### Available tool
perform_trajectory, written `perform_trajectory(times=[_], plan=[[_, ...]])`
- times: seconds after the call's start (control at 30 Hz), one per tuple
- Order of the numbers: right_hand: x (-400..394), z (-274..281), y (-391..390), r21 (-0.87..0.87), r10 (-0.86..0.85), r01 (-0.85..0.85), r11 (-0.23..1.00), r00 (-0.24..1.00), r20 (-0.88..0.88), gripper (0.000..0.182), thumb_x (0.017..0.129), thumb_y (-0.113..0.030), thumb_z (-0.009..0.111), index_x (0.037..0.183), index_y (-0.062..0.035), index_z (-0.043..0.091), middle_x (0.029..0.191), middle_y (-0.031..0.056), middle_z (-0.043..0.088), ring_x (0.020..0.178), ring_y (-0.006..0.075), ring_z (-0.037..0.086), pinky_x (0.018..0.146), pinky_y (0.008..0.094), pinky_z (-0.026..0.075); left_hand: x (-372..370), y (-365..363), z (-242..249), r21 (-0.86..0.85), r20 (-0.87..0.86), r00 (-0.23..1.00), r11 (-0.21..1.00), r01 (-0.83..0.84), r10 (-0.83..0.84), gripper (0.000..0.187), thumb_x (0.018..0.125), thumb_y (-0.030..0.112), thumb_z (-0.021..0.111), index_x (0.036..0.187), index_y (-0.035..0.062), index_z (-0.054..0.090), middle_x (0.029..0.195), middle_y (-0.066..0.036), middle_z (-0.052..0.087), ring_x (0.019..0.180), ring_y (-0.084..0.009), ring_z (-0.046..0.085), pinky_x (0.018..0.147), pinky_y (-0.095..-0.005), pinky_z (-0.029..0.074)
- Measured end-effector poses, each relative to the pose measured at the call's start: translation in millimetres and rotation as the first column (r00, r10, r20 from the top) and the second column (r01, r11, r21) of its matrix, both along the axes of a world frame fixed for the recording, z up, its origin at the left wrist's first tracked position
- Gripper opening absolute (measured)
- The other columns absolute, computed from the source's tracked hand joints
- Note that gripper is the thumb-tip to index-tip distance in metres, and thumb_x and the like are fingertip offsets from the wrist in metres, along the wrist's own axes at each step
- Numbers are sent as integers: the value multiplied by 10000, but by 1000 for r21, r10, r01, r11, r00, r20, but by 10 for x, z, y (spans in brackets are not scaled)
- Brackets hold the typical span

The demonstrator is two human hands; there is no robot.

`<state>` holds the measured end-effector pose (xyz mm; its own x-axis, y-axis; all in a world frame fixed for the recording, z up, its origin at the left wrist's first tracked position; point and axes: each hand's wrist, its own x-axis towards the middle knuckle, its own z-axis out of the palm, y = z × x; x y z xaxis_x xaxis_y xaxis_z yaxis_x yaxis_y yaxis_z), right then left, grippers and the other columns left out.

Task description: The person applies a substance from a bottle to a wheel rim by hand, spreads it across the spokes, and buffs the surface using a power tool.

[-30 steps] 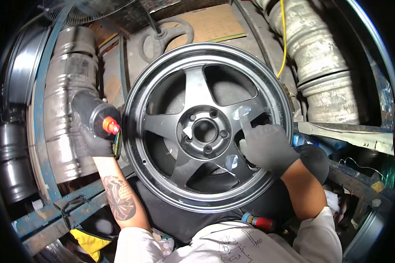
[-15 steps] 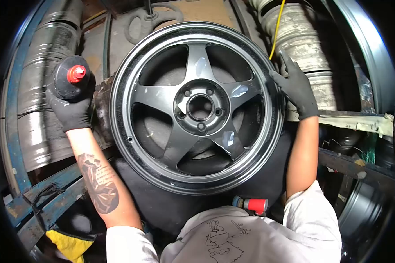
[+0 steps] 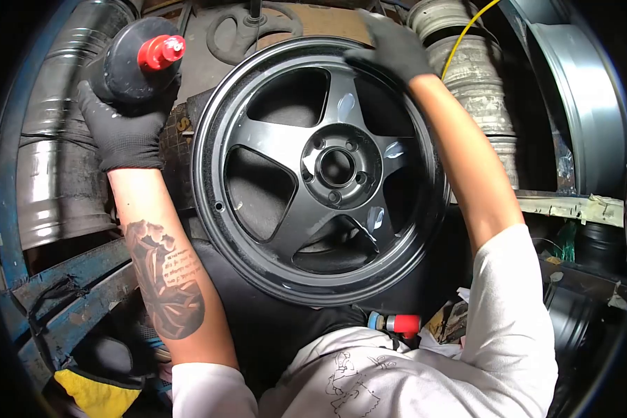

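A glossy black five-spoke wheel [image 3: 324, 171] leans in the person's lap, pale smears on three spokes. The gloved right hand [image 3: 390, 49] grips its rim at one o'clock; the gloved left hand [image 3: 125, 122] clasps a red-capped black bottle [image 3: 136, 59] at ten o'clock.

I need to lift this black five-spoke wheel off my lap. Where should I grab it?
Probably the outer rim of the wheel, from opposite sides: its lip is continuous and exposed. The right hand lies on the top edge; the left hand holds a bottle.

bottle [image 3: 129, 59] left of wheel [image 3: 320, 171]
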<state>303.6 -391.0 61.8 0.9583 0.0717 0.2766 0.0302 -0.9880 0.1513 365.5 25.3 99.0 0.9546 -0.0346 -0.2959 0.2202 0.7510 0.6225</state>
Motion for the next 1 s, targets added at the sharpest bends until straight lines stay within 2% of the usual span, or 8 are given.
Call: perform_trajectory(times=[0.07,0.33,0.53,0.6,0.67,0.73,0.8,1.0], plan=[[306,378,701,19,127,-126,992,990,-66,535,746,-358,868,1189,-120,683,1157,228,722,1116,370,696,929,470,553,-34,-26,37,0,6,1000,1000,6,-6,737,984,678,462,1508,161,497,1582,-181,432,1399,-461,456,1106,-704,409],[401,-263,2696,171,943,-932,318,330,41,352,923,-253,649,1268,-186,639,1182,91,706,1080,331,694,851,464,589,182,257,-72,-70,49,999,998,-2,6,566,980,378,566,1450,63,542,1522,-234,494,1361,-482,480,1106,-710,414],[634,-367,1837,294,695,-690,661,711,106,735,705,-538,849,1279,-133,634,1151,116,718,1100,364,690,926,488,548,309,430,-251,-244,94,986,957,158,-139,552,1002,315,575,1466,29,493,1517,-228,497,1384,-451,449,1152,-677,356],[639,-137,1213,258,385,-333,907,903,-188,708,739,-521,844,1309,-142,660,1235,124,715,1135,349,689,955,482,537,345,477,-293,-248,99,980,950,191,-171,552,999,311,584,1463,26,495,1514,-227,500,1388,-447,447,1153,-671,359],[366,-200,466,99,187,-186,978,982,-7,788,824,-661,735,1379,-115,608,1266,174,694,1141,369,682,962,503,535,394,543,-358,-312,145,952,900,304,-271,528,997,297,597,1444,30,510,1480,-219,533,1367,-425,485,1163,-668,355],[-75,-109,-27,45,45,-45,998,999,5,629,835,-421,800,1290,-18,638,1216,226,698,1125,389,676,933,473,546,406,537,-313,-304,162,942,894,330,-293,515,1000,293,596,1434,28,516,1461,-215,550,1355,-414,505,1170,-669,348],[-415,-177,-367,60,-160,169,984,978,-131,886,848,-704,690,1497,-131,505,1308,185,677,1162,390,675,976,507,538,405,548,-328,-345,215,914,849,400,-343,500,1006,280,587,1429,25,517,1453,-205,561,1344,-405,521,1175,-677,336],[-901,-241,-604,139,-289,302,943,951,-107,924,879,-690,673,1584,-160,401,1393,200,632,1236,413,642,1027,489,530,442,533,-322,-289,165,928,883,370,-334,491,998,264,603,1419,24,525,1458,-223,551,1330,-429,515,1161,-686,345]])
